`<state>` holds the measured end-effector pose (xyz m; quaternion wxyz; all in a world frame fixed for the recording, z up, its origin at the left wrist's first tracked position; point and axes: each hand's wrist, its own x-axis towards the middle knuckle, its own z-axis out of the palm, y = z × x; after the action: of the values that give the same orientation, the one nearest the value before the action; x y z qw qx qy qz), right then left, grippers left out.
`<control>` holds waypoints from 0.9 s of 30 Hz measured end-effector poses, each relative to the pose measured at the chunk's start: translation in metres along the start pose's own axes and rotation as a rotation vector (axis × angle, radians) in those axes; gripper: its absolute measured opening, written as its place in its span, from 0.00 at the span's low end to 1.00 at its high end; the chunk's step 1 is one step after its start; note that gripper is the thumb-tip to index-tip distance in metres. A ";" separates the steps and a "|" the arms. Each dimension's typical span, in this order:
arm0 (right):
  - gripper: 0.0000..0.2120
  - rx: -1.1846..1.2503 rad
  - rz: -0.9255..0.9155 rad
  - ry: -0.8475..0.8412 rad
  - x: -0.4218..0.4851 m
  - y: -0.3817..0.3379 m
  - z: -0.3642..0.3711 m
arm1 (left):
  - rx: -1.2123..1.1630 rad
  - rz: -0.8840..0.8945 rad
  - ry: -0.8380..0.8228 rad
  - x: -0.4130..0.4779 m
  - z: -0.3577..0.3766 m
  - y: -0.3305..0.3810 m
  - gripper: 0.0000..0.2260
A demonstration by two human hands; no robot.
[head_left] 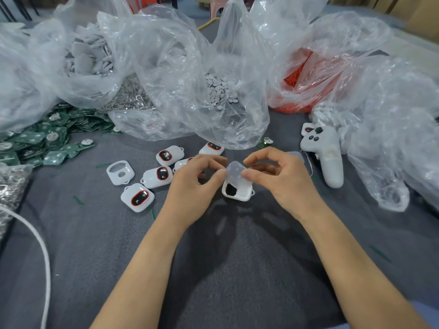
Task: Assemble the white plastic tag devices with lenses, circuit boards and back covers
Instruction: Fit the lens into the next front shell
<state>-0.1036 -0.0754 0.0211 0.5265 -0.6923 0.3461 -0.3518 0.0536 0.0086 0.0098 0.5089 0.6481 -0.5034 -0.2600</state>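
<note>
A white tag shell [240,191] lies open side up on the grey cloth, a black lens showing inside it. Just above it, my left hand [197,184] and my right hand [275,176] both pinch a pale, translucent flat piece [234,169] by its edges. Several assembled white tags with red-rimmed black lenses [137,197] lie left of my hands. An empty white shell [120,172] lies beside them. Green circuit boards [35,141] are heaped at the far left.
Clear plastic bags hold white covers [88,55], small white discs [219,89] and orange-red parts [299,74]. A white game-style controller [325,153] lies at the right. A white cord [40,245] curves along the left. One circuit board [266,141] lies behind my hands.
</note>
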 end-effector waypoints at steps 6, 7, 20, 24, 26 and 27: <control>0.06 -0.055 0.063 -0.022 0.002 0.002 -0.004 | 0.034 0.000 -0.039 0.000 -0.006 -0.001 0.06; 0.06 -0.056 0.076 -0.015 0.002 0.002 -0.005 | 0.080 0.004 -0.062 0.000 -0.009 -0.003 0.06; 0.07 -0.358 0.070 -0.037 0.002 0.005 -0.001 | 0.359 0.124 -0.230 -0.003 -0.010 -0.005 0.25; 0.04 -0.388 0.078 -0.035 0.001 0.004 0.000 | 0.313 0.115 -0.253 -0.003 -0.008 -0.005 0.26; 0.04 -0.395 0.080 -0.032 0.001 0.003 0.000 | 0.331 0.113 -0.267 -0.003 -0.006 -0.005 0.27; 0.04 -0.398 0.079 -0.033 0.001 0.003 -0.001 | 0.343 0.112 -0.271 -0.003 -0.006 -0.005 0.28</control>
<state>-0.1037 -0.0774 0.0185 0.3985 -0.7742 0.4270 -0.2440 0.0593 0.0137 0.0066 0.3324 0.6553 -0.6392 -0.2269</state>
